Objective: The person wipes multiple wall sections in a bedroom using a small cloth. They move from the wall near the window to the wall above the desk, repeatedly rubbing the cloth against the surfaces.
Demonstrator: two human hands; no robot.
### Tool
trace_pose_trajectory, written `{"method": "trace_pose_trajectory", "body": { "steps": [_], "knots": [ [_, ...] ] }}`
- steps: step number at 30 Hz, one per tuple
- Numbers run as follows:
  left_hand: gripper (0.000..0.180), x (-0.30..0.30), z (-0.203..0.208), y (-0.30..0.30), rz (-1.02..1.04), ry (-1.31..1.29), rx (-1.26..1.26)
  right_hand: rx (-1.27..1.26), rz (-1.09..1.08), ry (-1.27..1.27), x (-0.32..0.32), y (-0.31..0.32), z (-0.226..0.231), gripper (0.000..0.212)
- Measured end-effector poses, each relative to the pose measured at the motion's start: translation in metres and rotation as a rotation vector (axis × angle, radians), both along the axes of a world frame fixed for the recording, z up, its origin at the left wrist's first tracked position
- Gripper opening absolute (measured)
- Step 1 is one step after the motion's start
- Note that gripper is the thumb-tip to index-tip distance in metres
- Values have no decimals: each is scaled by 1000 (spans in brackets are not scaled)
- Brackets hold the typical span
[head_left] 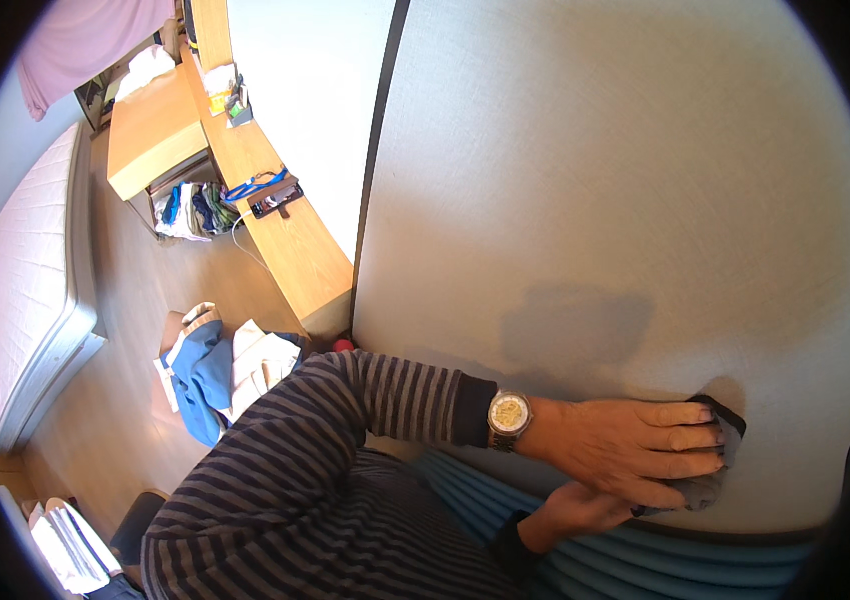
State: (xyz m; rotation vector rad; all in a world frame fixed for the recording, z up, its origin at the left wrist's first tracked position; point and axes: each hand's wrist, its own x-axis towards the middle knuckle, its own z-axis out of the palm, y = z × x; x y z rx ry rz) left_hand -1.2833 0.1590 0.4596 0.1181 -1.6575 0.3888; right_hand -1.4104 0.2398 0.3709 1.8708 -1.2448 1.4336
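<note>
My left hand [625, 448], with a wristwatch [510, 415] at its wrist, lies flat with fingers stretched across a small grey cloth [710, 485] with a black edge. The cloth rests on a wide light-grey surface [595, 180], near its right front corner. Below and partly behind it, my right hand [585, 512] is closed at the cloth's near end, its fingertips mostly hidden by the left hand. Both arms wear dark striped sleeves.
Blue ribbed material [585, 565] runs along the near edge. To the left stand a wooden desk [295, 250] with a phone case [277, 197] and cable, clothes [207, 365] heaped low down, a bare mattress [30, 280] and an open compartment holding folded clothes [195, 210].
</note>
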Motion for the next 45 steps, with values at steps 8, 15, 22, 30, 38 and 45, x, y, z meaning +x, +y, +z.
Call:
{"method": "trace_pose_trajectory", "body": {
  "steps": [8, 15, 22, 30, 38, 45],
  "knots": [
    [30, 99, -11, -14, 64, 41, -28, 88, 44, 6, 69, -8, 10, 61],
    [35, 218, -28, -19, 233, -1, 91, 399, 903, -690, 175, -42, 16, 69],
    [47, 275, -76, -12, 478, 182, 236, 589, 1101, -540, 228, -58, 2, 46],
    [56, 242, -153, 19, 568, 293, 414, 755, 996, -419, 208, -56, -59, 28],
    [66, 144, -193, 59, 491, 113, 649, 894, 892, -638, 103, -14, -103, 43],
    [48, 77, -160, 52, 287, -14, 498, 655, 753, -728, 27, 10, -96, 67]
  ]
}}
